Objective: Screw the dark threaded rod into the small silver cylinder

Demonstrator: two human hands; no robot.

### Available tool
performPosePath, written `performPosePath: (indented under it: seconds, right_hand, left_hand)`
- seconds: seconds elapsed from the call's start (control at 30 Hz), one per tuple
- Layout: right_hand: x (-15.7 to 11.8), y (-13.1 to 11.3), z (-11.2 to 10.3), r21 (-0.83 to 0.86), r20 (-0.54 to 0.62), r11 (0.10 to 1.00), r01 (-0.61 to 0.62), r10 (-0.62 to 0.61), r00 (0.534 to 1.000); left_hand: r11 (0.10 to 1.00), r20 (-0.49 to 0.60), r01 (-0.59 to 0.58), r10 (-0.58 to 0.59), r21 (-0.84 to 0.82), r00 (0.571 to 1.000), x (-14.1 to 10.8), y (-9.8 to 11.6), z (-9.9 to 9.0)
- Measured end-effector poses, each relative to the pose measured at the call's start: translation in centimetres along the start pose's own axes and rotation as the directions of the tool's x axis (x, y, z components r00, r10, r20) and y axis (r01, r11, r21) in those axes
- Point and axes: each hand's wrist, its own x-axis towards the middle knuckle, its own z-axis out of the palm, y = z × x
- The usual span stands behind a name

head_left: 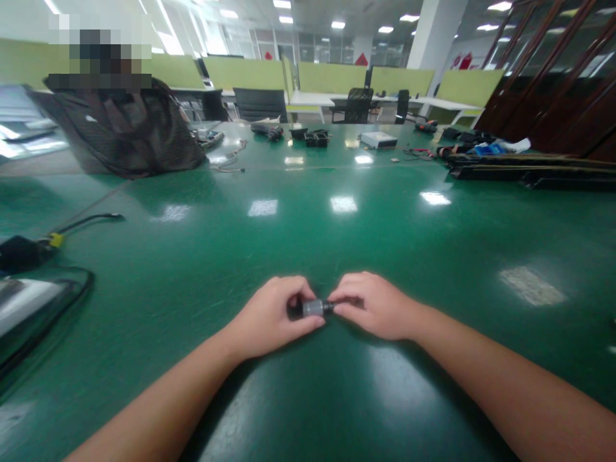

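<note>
A small cylinder point(313, 308), grey in its middle with black ends, lies sideways close to the green tabletop. Its exact kind is too blurred to tell. My left hand point(272, 316) is closed around its body, thumb in front and fingers behind. From the other side, my right hand point(373, 303) pinches the narrow black tip point(329, 307) between thumb and fingers. My fingertips hide part of that tip. Both hands rest low over the table, almost touching each other.
The glossy green table point(308, 244) reflects ceiling lights. Cables with a black adapter point(22, 253) lie left, near a white device point(29, 301). A large dark bag point(129, 131) stands back left. Black strips point(529, 170) and a grey box point(378, 140) lie farther back.
</note>
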Motion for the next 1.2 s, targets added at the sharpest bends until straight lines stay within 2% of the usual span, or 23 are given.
performPosePath:
  seconds: [0.13,0.57,1.2]
  right_hand:
    - [0.0,-0.11,0.19,-0.007,-0.035,1.0,0.003,-0.003,0.999]
    - [0.22,0.11,0.27,0.039,-0.028,0.998,0.059,-0.058,0.998]
    - [0.08,-0.33,-0.05,0.052,-0.012,0.999,-0.001,0.002,1.0]
  left_hand:
    - [1.0,-0.002,-0.007,0.007,0.005,1.0,0.02,0.08,-0.01]
    - [1.0,-0.007,0.001,-0.001,-0.012,1.0,0.04,-0.23,0.11]
    - [1.0,-0.006,-0.013,0.013,-0.002,1.0,-0.01,-0.19,0.06]
